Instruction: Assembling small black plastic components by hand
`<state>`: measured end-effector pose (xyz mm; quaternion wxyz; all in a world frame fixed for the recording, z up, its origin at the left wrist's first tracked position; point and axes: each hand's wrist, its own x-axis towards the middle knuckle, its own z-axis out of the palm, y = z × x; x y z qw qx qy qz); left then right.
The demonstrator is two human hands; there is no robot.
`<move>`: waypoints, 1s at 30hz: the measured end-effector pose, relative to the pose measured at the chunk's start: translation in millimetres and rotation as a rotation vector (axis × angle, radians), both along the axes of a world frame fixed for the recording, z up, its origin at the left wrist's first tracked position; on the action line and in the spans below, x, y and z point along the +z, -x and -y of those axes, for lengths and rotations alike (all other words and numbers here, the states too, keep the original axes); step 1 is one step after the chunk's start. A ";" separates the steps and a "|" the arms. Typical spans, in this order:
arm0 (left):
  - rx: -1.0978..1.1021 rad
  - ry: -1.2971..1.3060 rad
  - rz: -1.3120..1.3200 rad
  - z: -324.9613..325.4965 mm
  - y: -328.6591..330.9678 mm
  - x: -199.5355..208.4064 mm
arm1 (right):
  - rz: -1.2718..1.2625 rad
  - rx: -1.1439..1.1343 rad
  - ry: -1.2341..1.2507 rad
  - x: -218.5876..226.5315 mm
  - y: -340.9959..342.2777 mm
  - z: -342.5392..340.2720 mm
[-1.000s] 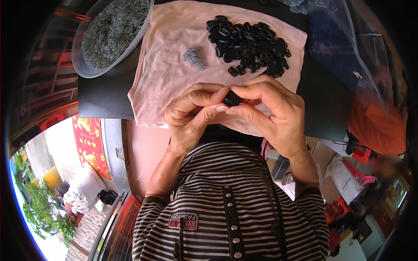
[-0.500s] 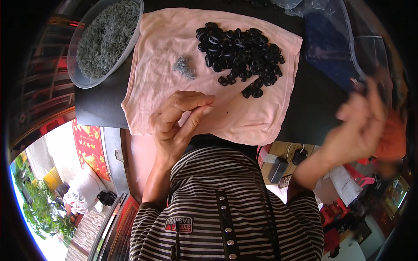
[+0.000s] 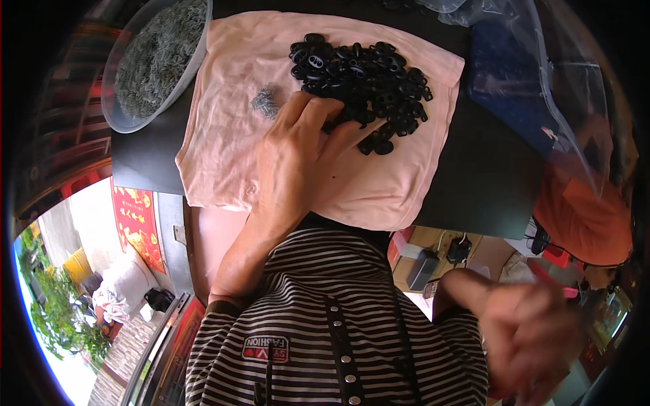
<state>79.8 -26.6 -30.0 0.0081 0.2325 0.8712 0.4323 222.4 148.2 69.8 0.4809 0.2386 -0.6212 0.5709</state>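
Note:
My left hand (image 3: 294, 149) reaches over the pink cloth (image 3: 230, 155) to the near left edge of a heap of small black plastic pieces (image 3: 379, 74). Its thumb and bent index finger are apart, with black pieces showing between them, and I see nothing held. A small clump of thin grey metal pieces (image 3: 265, 101) lies on the cloth, left of these fingers. My right hand (image 3: 531, 338) is off the table at the lower right, smeared by motion. Its fingers and anything in them cannot be made out.
A clear plastic tub (image 3: 108, 101) full of grey metal pieces stands at the far left of the dark table (image 3: 145, 159). A transparent plastic bag (image 3: 575, 88) lies at the far right, near an orange cloth-like thing (image 3: 582, 223). Black chargers (image 3: 423, 271) sit on a lower shelf.
My left hand has moved from a pinch above the cloth forward to the black heap, its fingers parting. My right hand has dropped from beside the plastic bag to the lower right.

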 end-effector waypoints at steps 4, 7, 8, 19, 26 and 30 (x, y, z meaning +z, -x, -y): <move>0.029 0.033 -0.030 -0.2 1.9 -11.4 | -0.392 0.157 -0.184 17.9 16.7 15.1; 0.028 -0.006 -0.008 0.1 0.2 -8.4 | -0.340 -0.049 -0.178 33.5 1.9 24.0; 0.024 -0.028 -0.009 0.8 -0.2 -6.8 | -0.350 -0.056 -0.173 33.9 1.5 26.0; -0.084 -0.867 0.481 32.3 -27.4 -6.3 | -0.235 0.237 0.017 42.0 11.2 53.6; -0.027 -0.139 0.182 47.2 -20.5 1.1 | -0.219 0.334 0.047 45.3 17.3 67.8; 0.000 -0.061 0.036 41.6 -15.3 4.3 | -0.266 0.315 0.000 45.4 16.7 67.8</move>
